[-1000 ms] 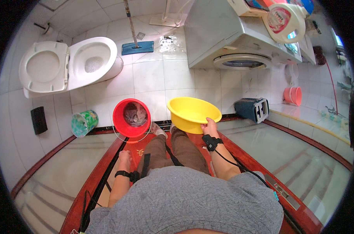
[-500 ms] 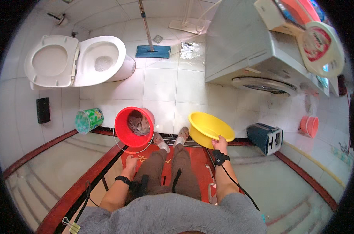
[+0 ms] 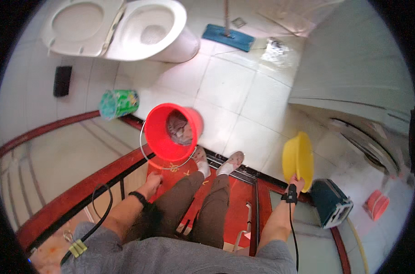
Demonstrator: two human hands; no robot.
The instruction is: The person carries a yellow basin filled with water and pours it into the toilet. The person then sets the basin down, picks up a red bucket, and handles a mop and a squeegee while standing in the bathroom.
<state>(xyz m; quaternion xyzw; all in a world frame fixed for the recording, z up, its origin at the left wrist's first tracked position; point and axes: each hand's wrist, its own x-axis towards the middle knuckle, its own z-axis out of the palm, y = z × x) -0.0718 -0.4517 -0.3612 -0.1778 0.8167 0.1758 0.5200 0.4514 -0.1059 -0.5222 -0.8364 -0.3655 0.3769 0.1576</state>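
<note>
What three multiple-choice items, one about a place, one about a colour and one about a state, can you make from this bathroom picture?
1. Where is the green patterned cylindrical container?
A. on the floor left of the red plastic bucket
B. inside the toilet
C. on the washing machine

2. What colour is the plastic basin held by the right hand?
A. blue
B. yellow
C. white

3. How is the white toilet lid?
A. shut
B. missing
C. raised open

Answers: 1 A, it lies on the tiles beside the bucket; 2 B, the basin is plainly yellow; 3 C, the bowl shows uncovered.
</note>
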